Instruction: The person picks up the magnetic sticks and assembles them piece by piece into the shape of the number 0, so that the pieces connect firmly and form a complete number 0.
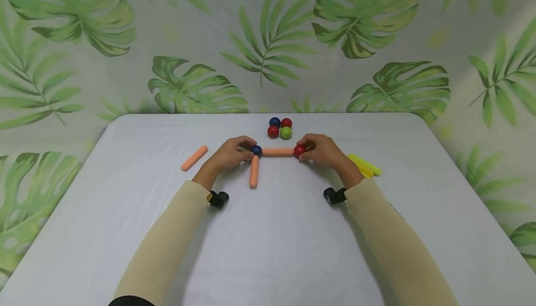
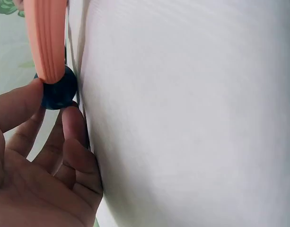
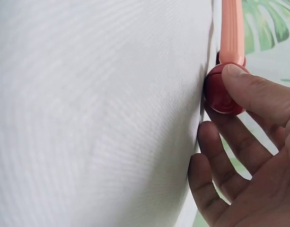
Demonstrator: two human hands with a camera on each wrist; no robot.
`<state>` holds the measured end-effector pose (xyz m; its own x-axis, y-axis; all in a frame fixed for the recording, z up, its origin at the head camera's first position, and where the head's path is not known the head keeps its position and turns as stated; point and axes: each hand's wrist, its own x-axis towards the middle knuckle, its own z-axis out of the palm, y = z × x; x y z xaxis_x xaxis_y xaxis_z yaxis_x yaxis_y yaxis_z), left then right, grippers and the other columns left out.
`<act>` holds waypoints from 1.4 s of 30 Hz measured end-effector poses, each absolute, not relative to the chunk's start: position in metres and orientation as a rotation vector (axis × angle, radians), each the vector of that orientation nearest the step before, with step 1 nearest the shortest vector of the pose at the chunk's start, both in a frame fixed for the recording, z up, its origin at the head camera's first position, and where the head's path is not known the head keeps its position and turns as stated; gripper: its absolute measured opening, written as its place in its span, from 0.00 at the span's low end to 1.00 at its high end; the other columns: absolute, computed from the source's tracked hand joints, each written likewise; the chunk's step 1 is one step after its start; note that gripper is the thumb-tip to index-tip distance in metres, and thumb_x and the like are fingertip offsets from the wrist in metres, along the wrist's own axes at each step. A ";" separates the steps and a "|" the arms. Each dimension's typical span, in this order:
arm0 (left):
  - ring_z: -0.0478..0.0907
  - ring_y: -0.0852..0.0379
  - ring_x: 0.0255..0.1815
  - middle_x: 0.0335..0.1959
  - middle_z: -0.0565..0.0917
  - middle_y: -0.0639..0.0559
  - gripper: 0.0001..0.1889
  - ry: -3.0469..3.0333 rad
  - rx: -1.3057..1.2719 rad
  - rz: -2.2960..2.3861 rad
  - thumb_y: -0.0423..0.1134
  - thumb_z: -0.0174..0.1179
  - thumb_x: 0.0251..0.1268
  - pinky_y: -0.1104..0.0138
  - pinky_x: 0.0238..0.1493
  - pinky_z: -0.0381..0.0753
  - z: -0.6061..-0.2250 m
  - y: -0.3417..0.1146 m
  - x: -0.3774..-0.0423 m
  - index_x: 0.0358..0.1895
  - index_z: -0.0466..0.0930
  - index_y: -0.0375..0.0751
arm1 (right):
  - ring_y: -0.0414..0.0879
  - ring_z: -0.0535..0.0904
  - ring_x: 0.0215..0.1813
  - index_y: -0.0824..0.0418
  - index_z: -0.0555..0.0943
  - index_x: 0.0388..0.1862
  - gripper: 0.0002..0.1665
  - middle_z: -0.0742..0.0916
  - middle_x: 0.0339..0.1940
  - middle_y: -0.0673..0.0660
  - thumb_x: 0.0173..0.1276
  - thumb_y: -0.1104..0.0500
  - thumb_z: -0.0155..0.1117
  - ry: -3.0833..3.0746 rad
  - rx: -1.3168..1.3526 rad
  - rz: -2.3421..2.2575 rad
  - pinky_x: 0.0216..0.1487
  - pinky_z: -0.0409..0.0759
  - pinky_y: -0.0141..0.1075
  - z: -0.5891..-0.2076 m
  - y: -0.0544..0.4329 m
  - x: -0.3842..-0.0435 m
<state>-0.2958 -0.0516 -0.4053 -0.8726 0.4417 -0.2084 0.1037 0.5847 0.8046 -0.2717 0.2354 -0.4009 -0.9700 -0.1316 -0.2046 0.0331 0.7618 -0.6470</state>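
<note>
My left hand point(image 1: 231, 151) pinches a dark blue ball point(image 1: 257, 150) between thumb and fingers. An orange grooved rod point(image 1: 278, 151) runs level from that ball to a red ball point(image 1: 299, 151). The red ball is pinched by my right hand point(image 1: 323, 149); in the right wrist view the thumb presses its side, where the rod's end meets it. A second orange rod point(image 1: 253, 172) lies with its far end at the blue ball and points toward me. Seen in the left wrist view, the blue ball point(image 2: 59, 92) sits close beside the white cloth.
Behind the hands stand several balls in a cluster: a blue one point(image 1: 274, 122), two red ones point(image 1: 273, 131) and a green one point(image 1: 286, 132). A loose orange rod point(image 1: 194, 158) lies left of my left hand. Yellow rods point(image 1: 365, 165) lie by my right wrist on the white table point(image 1: 276, 250).
</note>
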 end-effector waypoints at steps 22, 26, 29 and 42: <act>0.75 0.47 0.60 0.70 0.73 0.46 0.22 2.405 0.425 1.201 0.39 0.57 0.72 0.60 0.54 0.76 -0.409 -0.057 -0.303 0.67 0.74 0.51 | 0.56 0.76 0.63 0.56 0.79 0.58 0.22 0.83 0.60 0.59 0.65 0.61 0.70 2.717 -0.076 -1.005 0.64 0.79 0.47 -0.398 0.230 -0.276; 0.75 0.47 0.60 0.69 0.74 0.45 0.22 2.395 0.423 1.223 0.38 0.57 0.71 0.61 0.52 0.77 -0.408 -0.058 -0.301 0.67 0.74 0.49 | 0.55 0.76 0.63 0.55 0.79 0.57 0.22 0.83 0.60 0.59 0.65 0.61 0.70 2.716 -0.073 -1.006 0.64 0.79 0.47 -0.398 0.228 -0.275; 0.74 0.48 0.59 0.69 0.74 0.45 0.22 2.374 0.421 1.236 0.37 0.57 0.70 0.63 0.50 0.77 -0.408 -0.058 -0.301 0.67 0.74 0.49 | 0.55 0.76 0.63 0.56 0.79 0.58 0.22 0.83 0.60 0.60 0.65 0.60 0.70 2.716 -0.069 -1.002 0.64 0.78 0.48 -0.398 0.229 -0.273; 0.71 0.50 0.63 0.69 0.74 0.48 0.22 2.359 0.391 1.198 0.42 0.57 0.73 0.60 0.58 0.74 -0.413 -0.053 -0.307 0.68 0.73 0.53 | 0.56 0.76 0.64 0.55 0.79 0.58 0.22 0.82 0.60 0.59 0.66 0.60 0.69 2.719 -0.063 -1.000 0.65 0.78 0.49 -0.400 0.234 -0.270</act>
<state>-0.3070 -0.0532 -0.4126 -0.8522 0.4460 -0.2735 0.0423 0.5798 0.8136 -0.2705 0.2338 -0.4003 -0.9696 -0.1232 -0.2115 0.0432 0.7643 -0.6435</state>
